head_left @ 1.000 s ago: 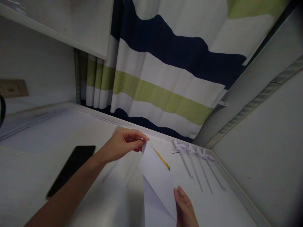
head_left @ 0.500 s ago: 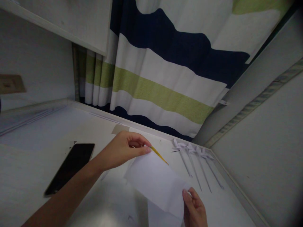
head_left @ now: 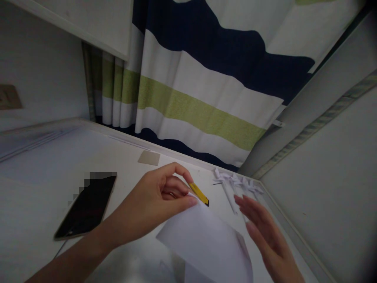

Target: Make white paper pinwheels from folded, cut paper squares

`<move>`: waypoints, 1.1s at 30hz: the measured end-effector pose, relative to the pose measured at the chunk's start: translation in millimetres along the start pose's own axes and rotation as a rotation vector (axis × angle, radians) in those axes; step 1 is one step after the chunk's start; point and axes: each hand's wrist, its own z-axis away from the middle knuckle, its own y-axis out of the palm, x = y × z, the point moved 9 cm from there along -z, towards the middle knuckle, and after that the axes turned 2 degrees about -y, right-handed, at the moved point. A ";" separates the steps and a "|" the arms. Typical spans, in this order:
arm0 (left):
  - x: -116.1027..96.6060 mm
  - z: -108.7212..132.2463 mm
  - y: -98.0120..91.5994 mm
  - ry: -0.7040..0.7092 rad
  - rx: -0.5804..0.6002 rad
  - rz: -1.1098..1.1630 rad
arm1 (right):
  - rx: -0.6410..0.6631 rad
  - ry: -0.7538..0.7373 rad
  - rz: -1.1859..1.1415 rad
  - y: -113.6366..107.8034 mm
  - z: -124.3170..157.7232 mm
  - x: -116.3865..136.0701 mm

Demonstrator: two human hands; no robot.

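A white sheet of paper (head_left: 206,239) is pinched at its upper corner between the thumb and fingers of my left hand (head_left: 159,200). Its lower right part hangs free and curves. Just beyond my left fingertips is a yellow utility knife (head_left: 200,193) with a dark end; whether the fingers touch it I cannot tell. My right hand (head_left: 268,236) is off the paper, to its right, with fingers stretched and the thumb apart. Behind it lie several white paper pinwheels (head_left: 235,179) on sticks, partly hidden by this hand.
A black smartphone (head_left: 88,208) lies to the left of my left forearm. A small beige card (head_left: 149,158) rests near the desk's back edge. Another white sheet (head_left: 196,273) lies below the held one. A striped curtain (head_left: 200,110) hangs behind the white desk (head_left: 123,161).
My right hand has let go of the paper's right corner and moved up and right, its fingers opening. The yellow utility knife now shows its broader side. My left hand keeps its pinch.
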 end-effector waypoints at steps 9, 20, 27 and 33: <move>-10.7 16.7 9.3 0.099 -0.035 0.043 | 0.533 -0.332 0.430 92.5 -3.6 109.5; -26.3 18.6 6.1 0.253 -0.102 -0.200 | 0.514 -0.395 0.448 91.7 -5.5 114.9; -42.6 35.7 2.7 0.477 -0.217 -0.440 | 0.505 -0.404 0.436 96.3 -6.4 118.1; -48.1 38.7 5.1 0.534 -0.236 -0.493 | 0.515 -0.407 0.451 98.0 -8.4 118.1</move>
